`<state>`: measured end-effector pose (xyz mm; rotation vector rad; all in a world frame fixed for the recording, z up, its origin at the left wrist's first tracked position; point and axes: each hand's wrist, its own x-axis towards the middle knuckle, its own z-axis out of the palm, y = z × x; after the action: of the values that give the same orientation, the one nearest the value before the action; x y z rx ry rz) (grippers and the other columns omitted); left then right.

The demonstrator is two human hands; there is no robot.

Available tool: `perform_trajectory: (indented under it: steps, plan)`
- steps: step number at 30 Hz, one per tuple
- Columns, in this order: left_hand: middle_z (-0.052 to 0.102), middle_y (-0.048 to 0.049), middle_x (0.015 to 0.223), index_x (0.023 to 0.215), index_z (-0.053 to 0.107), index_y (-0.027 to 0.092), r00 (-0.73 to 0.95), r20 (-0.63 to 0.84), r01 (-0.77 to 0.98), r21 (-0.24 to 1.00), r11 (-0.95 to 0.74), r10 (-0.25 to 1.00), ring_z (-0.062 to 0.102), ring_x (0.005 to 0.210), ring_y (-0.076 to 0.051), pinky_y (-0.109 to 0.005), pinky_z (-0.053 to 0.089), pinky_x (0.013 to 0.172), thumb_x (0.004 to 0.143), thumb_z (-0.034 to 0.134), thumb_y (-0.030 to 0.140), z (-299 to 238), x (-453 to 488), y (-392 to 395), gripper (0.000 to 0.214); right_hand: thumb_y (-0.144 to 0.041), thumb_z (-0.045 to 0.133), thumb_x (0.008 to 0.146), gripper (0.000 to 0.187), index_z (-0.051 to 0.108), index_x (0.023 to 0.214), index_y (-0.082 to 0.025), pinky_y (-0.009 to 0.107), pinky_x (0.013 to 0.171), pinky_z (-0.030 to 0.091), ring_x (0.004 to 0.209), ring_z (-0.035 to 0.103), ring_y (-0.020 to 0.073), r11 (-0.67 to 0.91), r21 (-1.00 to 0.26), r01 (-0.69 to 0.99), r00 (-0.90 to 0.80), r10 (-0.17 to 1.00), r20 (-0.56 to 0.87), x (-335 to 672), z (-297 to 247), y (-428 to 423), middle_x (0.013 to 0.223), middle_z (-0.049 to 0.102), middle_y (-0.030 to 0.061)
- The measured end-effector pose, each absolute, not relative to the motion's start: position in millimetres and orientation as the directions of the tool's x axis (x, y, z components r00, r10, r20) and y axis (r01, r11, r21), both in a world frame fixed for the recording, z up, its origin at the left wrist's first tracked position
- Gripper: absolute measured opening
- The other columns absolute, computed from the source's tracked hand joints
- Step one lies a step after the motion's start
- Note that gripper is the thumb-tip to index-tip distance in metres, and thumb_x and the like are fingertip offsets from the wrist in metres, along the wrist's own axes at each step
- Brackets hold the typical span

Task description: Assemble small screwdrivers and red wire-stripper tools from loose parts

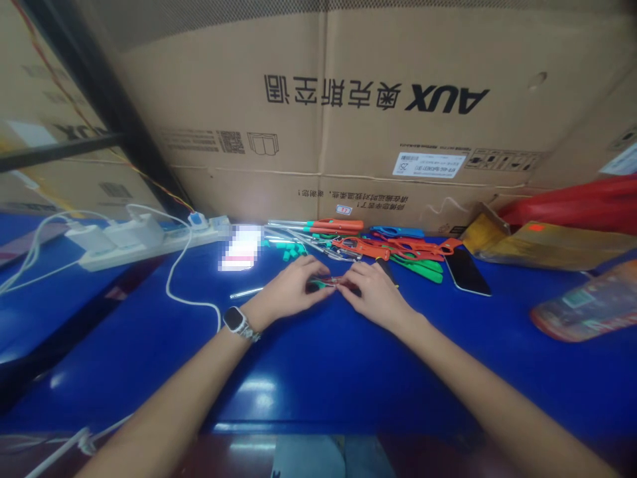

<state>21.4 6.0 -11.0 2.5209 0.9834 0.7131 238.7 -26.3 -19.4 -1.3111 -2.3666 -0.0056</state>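
Note:
My left hand (293,289), with a watch (235,320) on its wrist, and my right hand (371,292) meet over the blue table (318,372). Both pinch a small green-handled tool (326,283) between their fingertips. A thin metal rod (246,292) sticks out to the left of my left hand. Just behind the hands lies a heap of orange, green and blue handled tools (393,249) with metal rods, and several small teal caps (291,249).
A large cardboard box (348,113) stands behind the table. A white power strip (124,242) with chargers and cables lies at left. A dark phone (466,271) rests right of the tools. Plastic packets (582,309) and a red bag (572,202) sit at right.

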Motion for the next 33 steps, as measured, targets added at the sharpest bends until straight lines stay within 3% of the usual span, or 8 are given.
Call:
perform_trajectory:
  steps: [8, 17, 23, 33]
  plan:
    - [0.071, -0.0057, 0.094, 0.103, 0.072, 0.018, 0.661, 0.224, 0.527, 0.540, -0.656, 0.716, 0.064, 0.082, -0.017, -0.031, 0.050, 0.077, 0.089, 0.057, 0.017, -9.4, 3.6, 22.2, 0.020, -0.027, 0.060, 0.093, 0.013, 0.065, 0.084, -0.020, 0.033, 0.073, 0.036, 0.080, 0.060, 0.0191, 0.552, -0.237, 0.799, -0.447, 0.810, 0.381, 240.5, -21.0, -24.3, 0.084, 0.067, 0.0035]
    - [0.070, -0.0039, 0.082, 0.089, 0.075, 0.018, 0.593, 0.271, 0.548, 0.553, -0.627, 0.758, 0.062, 0.073, -0.016, -0.027, 0.047, 0.068, 0.086, 0.063, 0.014, -9.1, 8.3, 20.9, 0.012, -0.022, 0.058, 0.093, 0.013, 0.064, 0.082, -0.020, 0.032, 0.072, 0.042, 0.077, 0.060, 0.0188, 0.550, -0.285, 0.785, -0.435, 0.817, 0.379, 240.2, -21.4, -24.2, 0.083, 0.065, 0.0038]
    - [0.069, -0.0059, 0.085, 0.094, 0.075, 0.017, 0.685, 0.247, 0.537, 0.464, -0.705, 0.685, 0.062, 0.075, -0.016, -0.029, 0.048, 0.072, 0.087, 0.061, 0.015, -4.0, 3.9, 18.0, 0.017, -0.023, 0.056, 0.094, 0.014, 0.064, 0.083, -0.020, 0.030, 0.070, 0.042, 0.075, 0.060, 0.0178, 0.541, -0.279, 0.794, -0.431, 0.823, 0.369, 240.3, -21.7, -24.6, 0.084, 0.064, 0.0034]
    - [0.065, -0.0071, 0.091, 0.098, 0.075, 0.017, 0.689, 0.219, 0.547, 0.468, -0.694, 0.691, 0.061, 0.082, -0.017, -0.031, 0.049, 0.079, 0.092, 0.055, 0.015, -11.7, 0.7, 23.2, 0.021, -0.026, 0.054, 0.095, 0.017, 0.063, 0.083, -0.020, 0.027, 0.067, 0.038, 0.075, 0.059, 0.0165, 0.502, -0.257, 0.826, -0.417, 0.850, 0.321, 239.0, -18.6, -26.3, 0.085, 0.062, 0.0027]
